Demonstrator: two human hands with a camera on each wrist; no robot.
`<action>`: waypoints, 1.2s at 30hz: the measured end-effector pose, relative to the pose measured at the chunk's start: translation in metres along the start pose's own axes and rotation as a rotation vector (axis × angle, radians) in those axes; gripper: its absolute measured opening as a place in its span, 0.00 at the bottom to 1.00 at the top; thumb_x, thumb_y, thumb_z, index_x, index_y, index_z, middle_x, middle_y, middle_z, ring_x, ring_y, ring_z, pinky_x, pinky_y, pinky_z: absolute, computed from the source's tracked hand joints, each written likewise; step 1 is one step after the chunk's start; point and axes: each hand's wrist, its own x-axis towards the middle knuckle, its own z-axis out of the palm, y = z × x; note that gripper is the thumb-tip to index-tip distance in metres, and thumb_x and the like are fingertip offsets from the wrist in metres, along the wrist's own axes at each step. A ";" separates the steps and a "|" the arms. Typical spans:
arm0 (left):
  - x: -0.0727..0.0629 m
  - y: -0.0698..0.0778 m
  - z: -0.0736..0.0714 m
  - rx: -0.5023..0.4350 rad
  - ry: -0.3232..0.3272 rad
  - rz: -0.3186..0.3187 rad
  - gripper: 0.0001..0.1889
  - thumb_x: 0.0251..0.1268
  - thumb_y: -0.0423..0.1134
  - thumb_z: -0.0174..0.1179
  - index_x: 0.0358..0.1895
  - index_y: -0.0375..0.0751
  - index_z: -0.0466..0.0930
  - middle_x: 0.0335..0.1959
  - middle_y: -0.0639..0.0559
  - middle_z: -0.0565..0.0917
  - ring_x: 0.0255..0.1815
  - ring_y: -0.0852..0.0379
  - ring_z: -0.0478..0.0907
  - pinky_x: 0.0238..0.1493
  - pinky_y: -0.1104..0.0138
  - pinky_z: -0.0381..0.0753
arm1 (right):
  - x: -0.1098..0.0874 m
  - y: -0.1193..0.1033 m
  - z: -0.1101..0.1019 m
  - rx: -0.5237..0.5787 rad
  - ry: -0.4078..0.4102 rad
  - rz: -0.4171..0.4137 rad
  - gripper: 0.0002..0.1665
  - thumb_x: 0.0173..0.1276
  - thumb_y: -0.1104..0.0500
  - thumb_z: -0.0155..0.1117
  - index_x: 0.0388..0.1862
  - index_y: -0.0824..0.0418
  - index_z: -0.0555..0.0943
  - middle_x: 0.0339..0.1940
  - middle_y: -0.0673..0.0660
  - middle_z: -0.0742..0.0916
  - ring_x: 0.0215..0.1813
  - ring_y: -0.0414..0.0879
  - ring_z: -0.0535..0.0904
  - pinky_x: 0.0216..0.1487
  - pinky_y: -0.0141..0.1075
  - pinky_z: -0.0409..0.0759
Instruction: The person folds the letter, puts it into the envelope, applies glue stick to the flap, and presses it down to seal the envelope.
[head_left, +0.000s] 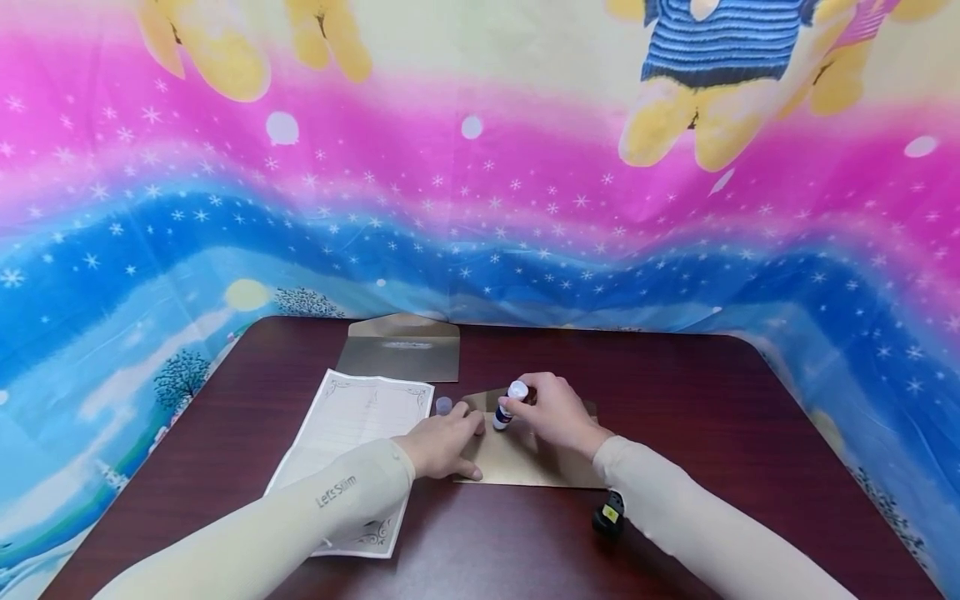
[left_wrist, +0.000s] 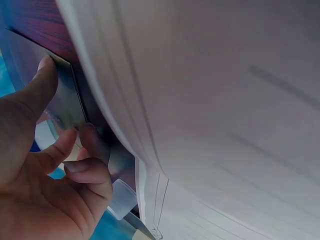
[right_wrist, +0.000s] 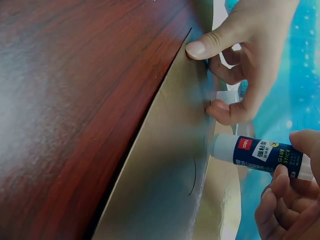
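A gold envelope (head_left: 536, 462) lies on the table with its flap folded out on the far side. My right hand (head_left: 558, 408) grips a glue stick (head_left: 501, 417) by its white base; in the right wrist view the label of the glue stick (right_wrist: 267, 154) reads "GLUE STICK". Its tip meets the envelope near the flap's fold. My left hand (head_left: 446, 442) presses on the envelope's left end, thumb near the front corner and fingers loosely bent. Just beyond those fingers stands the translucent glue stick cap (head_left: 444, 406), also in the left wrist view.
To the left lies a printed sheet with an ornate border (head_left: 375, 425), partly under my left forearm. A second envelope (head_left: 397, 358), flap out, is at the table's far edge. A black device with a yellow label (head_left: 609, 512) sits by my right wrist. A patterned cloth (head_left: 480, 192) hangs behind.
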 end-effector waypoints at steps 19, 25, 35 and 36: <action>0.001 0.001 -0.002 0.012 -0.014 0.000 0.30 0.51 0.54 0.77 0.51 0.43 0.74 0.45 0.48 0.73 0.34 0.47 0.82 0.39 0.56 0.82 | 0.010 -0.011 0.003 -0.207 -0.036 -0.002 0.09 0.61 0.55 0.74 0.26 0.57 0.83 0.21 0.49 0.84 0.25 0.42 0.76 0.30 0.34 0.75; 0.000 0.003 -0.004 -0.004 -0.032 -0.010 0.29 0.52 0.52 0.77 0.51 0.43 0.74 0.45 0.48 0.72 0.35 0.46 0.82 0.41 0.56 0.82 | 0.008 -0.008 -0.006 -0.203 -0.059 0.024 0.10 0.60 0.57 0.72 0.23 0.56 0.82 0.19 0.49 0.83 0.23 0.42 0.74 0.27 0.34 0.74; 0.002 0.002 -0.001 0.012 -0.042 -0.024 0.30 0.52 0.54 0.76 0.52 0.44 0.73 0.45 0.49 0.72 0.36 0.49 0.81 0.41 0.58 0.82 | 0.002 0.003 -0.020 -0.237 -0.060 0.048 0.08 0.60 0.56 0.71 0.26 0.58 0.84 0.22 0.49 0.84 0.25 0.43 0.75 0.28 0.34 0.74; 0.003 0.002 -0.001 0.010 -0.041 -0.022 0.30 0.51 0.54 0.76 0.51 0.44 0.73 0.45 0.49 0.72 0.36 0.49 0.81 0.40 0.58 0.82 | 0.002 0.005 -0.021 -0.242 -0.060 0.048 0.08 0.60 0.56 0.72 0.26 0.58 0.84 0.22 0.49 0.84 0.25 0.43 0.74 0.28 0.34 0.74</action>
